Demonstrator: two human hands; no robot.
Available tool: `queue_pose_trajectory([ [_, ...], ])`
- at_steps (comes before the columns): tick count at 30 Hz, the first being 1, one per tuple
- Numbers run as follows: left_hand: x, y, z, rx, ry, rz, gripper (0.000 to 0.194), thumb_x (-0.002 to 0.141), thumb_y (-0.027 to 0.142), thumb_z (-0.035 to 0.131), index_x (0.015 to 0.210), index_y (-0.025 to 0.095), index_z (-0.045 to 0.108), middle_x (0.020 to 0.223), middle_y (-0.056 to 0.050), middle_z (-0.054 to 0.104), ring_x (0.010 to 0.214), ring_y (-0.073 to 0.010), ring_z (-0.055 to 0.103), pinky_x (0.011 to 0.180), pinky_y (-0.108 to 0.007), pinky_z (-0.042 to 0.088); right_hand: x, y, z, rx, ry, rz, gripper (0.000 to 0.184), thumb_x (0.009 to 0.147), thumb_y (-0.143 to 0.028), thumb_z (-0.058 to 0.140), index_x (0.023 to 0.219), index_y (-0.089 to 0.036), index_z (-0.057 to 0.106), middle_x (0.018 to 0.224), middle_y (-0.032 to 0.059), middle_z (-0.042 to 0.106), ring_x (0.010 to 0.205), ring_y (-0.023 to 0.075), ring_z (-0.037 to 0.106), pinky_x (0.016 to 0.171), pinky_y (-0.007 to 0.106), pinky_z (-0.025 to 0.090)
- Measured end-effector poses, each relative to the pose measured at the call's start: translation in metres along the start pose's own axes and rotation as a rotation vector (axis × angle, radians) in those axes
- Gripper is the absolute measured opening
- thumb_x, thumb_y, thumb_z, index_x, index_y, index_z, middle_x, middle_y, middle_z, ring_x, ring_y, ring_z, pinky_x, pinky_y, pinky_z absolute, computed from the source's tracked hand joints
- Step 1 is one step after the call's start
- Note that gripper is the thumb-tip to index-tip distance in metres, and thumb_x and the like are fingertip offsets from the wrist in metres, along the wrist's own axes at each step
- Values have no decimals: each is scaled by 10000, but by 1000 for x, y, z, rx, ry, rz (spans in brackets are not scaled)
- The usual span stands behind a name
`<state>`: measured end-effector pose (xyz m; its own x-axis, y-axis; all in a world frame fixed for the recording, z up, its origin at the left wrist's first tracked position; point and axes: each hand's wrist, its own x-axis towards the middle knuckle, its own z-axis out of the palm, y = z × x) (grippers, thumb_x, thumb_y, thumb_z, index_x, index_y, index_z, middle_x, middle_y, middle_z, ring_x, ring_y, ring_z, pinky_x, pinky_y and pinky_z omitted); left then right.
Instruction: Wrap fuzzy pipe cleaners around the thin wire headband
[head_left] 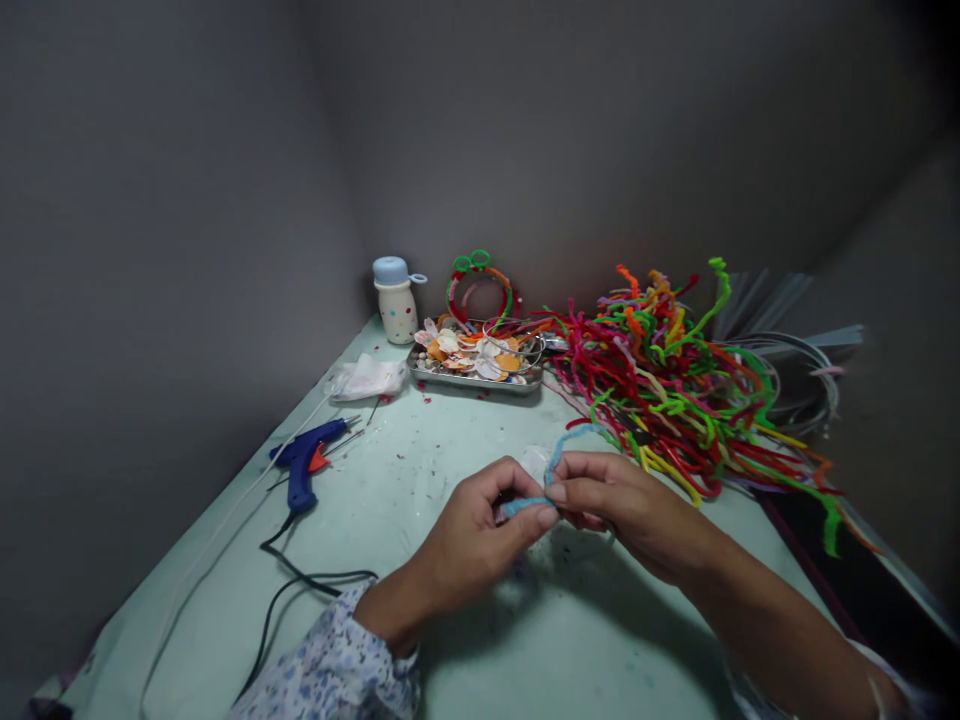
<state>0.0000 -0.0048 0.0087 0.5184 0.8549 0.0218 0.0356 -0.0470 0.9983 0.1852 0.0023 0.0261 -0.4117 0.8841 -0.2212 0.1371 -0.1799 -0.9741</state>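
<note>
A light blue pipe cleaner (pixel 564 440) is pinched between both my hands over the middle of the table. My left hand (pixel 491 515) is closed on its near part, thumb and forefinger meeting. My right hand (pixel 619 500) is closed on it just to the right, and one loose end curves up and away above those fingers. The fingertips of the two hands almost touch. Behind them, a pale round piece (pixel 535 460) shows, partly hidden by the fingers.
A blue glue gun (pixel 304 465) with a dark cord lies left. Farther back are a white packet (pixel 369 378), a dotted bottle (pixel 397 310), a metal tray (pixel 480 383) of small decorations and a wrapped ring (pixel 450 300). Tangled colourful pipe cleaners (pixel 667 380) are heaped at right.
</note>
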Motion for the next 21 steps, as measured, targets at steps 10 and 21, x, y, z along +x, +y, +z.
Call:
queue_pose_trajectory([
  [10, 3, 3, -6, -25, 228, -14, 181, 821, 295, 579, 722, 162, 507, 637, 45, 426, 595, -80, 370, 528, -181, 329, -5, 0, 13, -508, 330, -529, 163, 838, -241, 604, 1000, -239, 611, 891, 9, 633, 806, 143, 585, 735, 261, 454],
  [21, 3, 5, -4, -45, 138, 68, 165, 823, 310, 602, 845, 156, 545, 712, 37, 489, 650, -85, 428, 609, -197, 358, -5, 4, 8, -801, 361, -737, 227, 865, -157, 558, 1074, -220, 617, 877, 43, 669, 794, 161, 610, 712, 279, 469],
])
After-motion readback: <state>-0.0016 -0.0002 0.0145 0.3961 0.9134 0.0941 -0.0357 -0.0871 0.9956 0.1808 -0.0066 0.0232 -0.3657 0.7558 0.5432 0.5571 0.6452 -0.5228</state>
